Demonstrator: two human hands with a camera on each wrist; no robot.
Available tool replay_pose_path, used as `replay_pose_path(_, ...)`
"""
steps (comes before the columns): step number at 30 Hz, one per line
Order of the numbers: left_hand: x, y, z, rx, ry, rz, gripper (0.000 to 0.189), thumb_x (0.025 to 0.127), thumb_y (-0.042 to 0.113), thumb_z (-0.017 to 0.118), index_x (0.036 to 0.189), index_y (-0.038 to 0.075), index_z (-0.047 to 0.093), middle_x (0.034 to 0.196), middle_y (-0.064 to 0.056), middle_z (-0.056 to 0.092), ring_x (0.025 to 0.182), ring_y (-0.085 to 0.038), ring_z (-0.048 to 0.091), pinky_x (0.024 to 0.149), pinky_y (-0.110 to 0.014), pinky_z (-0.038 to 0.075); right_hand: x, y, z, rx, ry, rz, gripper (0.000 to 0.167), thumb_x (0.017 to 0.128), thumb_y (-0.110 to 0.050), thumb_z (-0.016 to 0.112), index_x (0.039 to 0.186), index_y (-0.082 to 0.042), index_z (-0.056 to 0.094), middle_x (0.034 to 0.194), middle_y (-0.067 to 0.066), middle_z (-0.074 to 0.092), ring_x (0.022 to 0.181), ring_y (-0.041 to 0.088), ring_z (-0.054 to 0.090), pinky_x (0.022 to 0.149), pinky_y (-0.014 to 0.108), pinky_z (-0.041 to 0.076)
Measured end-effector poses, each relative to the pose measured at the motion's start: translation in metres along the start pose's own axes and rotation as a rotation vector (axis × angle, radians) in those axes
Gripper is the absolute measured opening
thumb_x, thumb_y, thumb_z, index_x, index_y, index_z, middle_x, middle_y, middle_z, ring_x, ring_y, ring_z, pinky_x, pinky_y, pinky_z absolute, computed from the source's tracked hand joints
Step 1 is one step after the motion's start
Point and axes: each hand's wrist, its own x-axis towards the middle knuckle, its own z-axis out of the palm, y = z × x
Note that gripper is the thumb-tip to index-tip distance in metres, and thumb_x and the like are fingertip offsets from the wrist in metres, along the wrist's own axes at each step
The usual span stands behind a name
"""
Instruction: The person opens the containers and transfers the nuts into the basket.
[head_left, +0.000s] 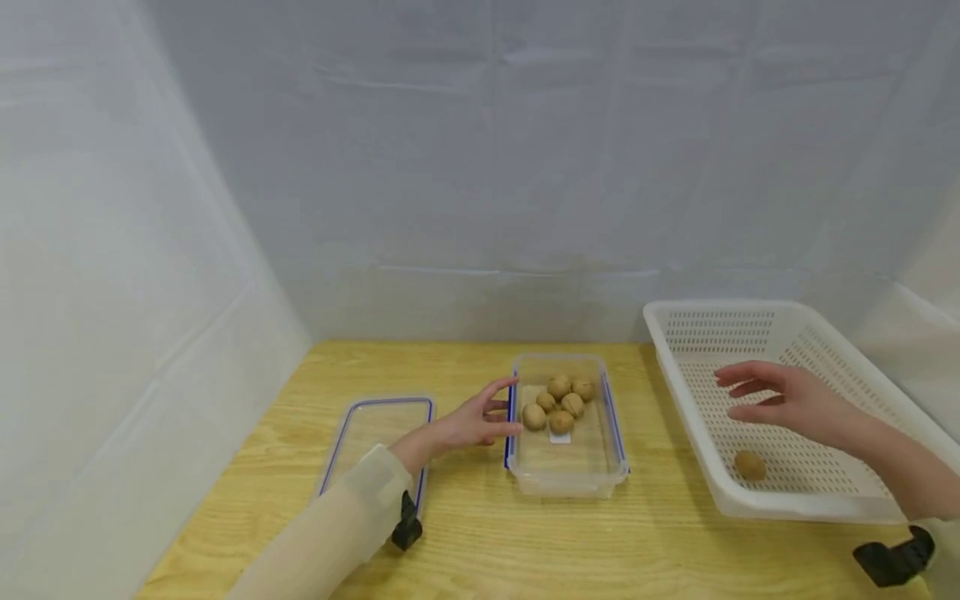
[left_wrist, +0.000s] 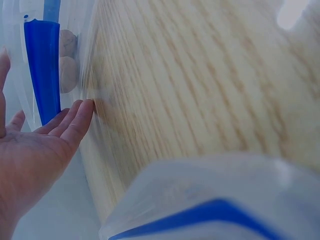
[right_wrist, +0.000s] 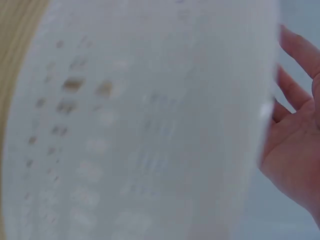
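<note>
Several walnuts [head_left: 572, 405] lie in a clear plastic container [head_left: 562, 483] with blue-edged sides, mostly toward its far half. At its left side, my left hand [head_left: 480, 421] has its fingers spread against the wall and holds nothing; the left wrist view shows these fingers by the blue clip [left_wrist: 44, 70]. Over the white perforated basket [head_left: 690, 417], my right hand [head_left: 795, 404] hovers with loosely bent fingers and a gap between thumb and fingertips. A single walnut [head_left: 750, 466] sits in the basket's near left corner, below that hand. The right wrist view shows mainly the basket's blurred wall.
A clear lid [head_left: 382, 417] with a blue seal lies on the wooden table [head_left: 480, 533], left of the container and partly behind my left forearm. White sheeting [head_left: 465, 167] hangs at the back and sides. The basket's tall rim stands to the right of the container.
</note>
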Motion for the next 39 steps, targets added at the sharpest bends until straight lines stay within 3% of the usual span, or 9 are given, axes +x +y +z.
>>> replay_pose_path(8,0.0,0.0,-0.002,-0.003,-0.008,0.004,0.079,0.096,0.017,0.064,0.157,0.017,0.014,0.151,-0.031,0.025,0.133,-0.042,0.037,0.081,-0.042,0.048,0.025,-0.049,0.023,0.071,0.011,-0.023,0.052,0.088,-0.006,0.071,0.135,0.004,0.05,0.122,0.023,0.059,0.101,0.007,0.06,0.075,0.026,0.053)
replay_pose_path(12,0.001,-0.001,-0.002,-0.002,-0.013,0.001,0.08,0.096,0.018,0.065,0.157,0.018,0.014,0.151,-0.031,0.025,0.133,-0.042,0.037,0.083,-0.043,0.049,0.038,-0.063,0.037,0.089,-0.019,-0.068,0.054,0.087,-0.006,0.072,0.135,0.004,0.049,0.123,0.02,0.059,0.101,0.007,0.059,0.078,0.027,0.052)
replay_pose_path(15,0.001,-0.001,-0.002,-0.003,-0.013,0.001,0.08,0.096,0.019,0.065,0.157,0.018,0.013,0.151,-0.03,0.025,0.133,-0.042,0.037,0.086,-0.045,0.049,0.045,-0.072,0.045,0.106,-0.037,-0.083,0.055,0.087,-0.007,0.073,0.136,0.003,0.049,0.124,0.019,0.058,0.103,0.014,0.059,0.079,0.029,0.052)
replay_pose_path(19,0.0,0.0,-0.002,-0.007,-0.009,-0.001,0.079,0.096,0.019,0.065,0.157,0.019,0.014,0.151,-0.031,0.025,0.134,-0.043,0.037,0.088,-0.047,0.048,0.053,-0.081,0.058,0.134,-0.081,-0.059,0.056,0.089,-0.011,0.072,0.138,0.001,0.047,0.126,0.018,0.057,0.106,0.03,0.059,0.082,0.033,0.052)
replay_pose_path(23,0.0,0.0,-0.001,-0.014,-0.01,0.001,0.079,0.096,0.018,0.065,0.157,0.019,0.014,0.151,-0.031,0.025,0.133,-0.043,0.037,0.089,-0.049,0.047,0.06,-0.086,0.068,0.147,-0.138,-0.026,0.058,0.089,-0.014,0.072,0.139,-0.001,0.046,0.128,0.019,0.055,0.11,0.035,0.057,0.085,0.04,0.05)
replay_pose_path(32,-0.001,0.001,-0.002,-0.015,-0.003,0.001,0.079,0.096,0.016,0.064,0.156,0.019,0.015,0.15,-0.032,0.026,0.133,-0.044,0.036,0.089,-0.049,0.047,0.088,-0.093,0.079,-0.024,-0.276,-0.028,0.057,0.087,-0.015,0.075,0.137,-0.002,0.05,0.125,0.014,0.057,0.108,0.032,0.057,0.079,0.043,0.049)
replay_pose_path(39,-0.003,0.001,-0.002,-0.004,-0.002,0.008,0.079,0.095,0.017,0.065,0.156,0.017,0.014,0.149,-0.032,0.027,0.132,-0.044,0.039,0.089,-0.05,0.048,0.113,-0.099,0.081,-0.062,-0.38,-0.002,0.054,0.086,-0.008,0.075,0.135,-0.004,0.052,0.122,0.013,0.057,0.109,0.034,0.057,0.081,0.039,0.051)
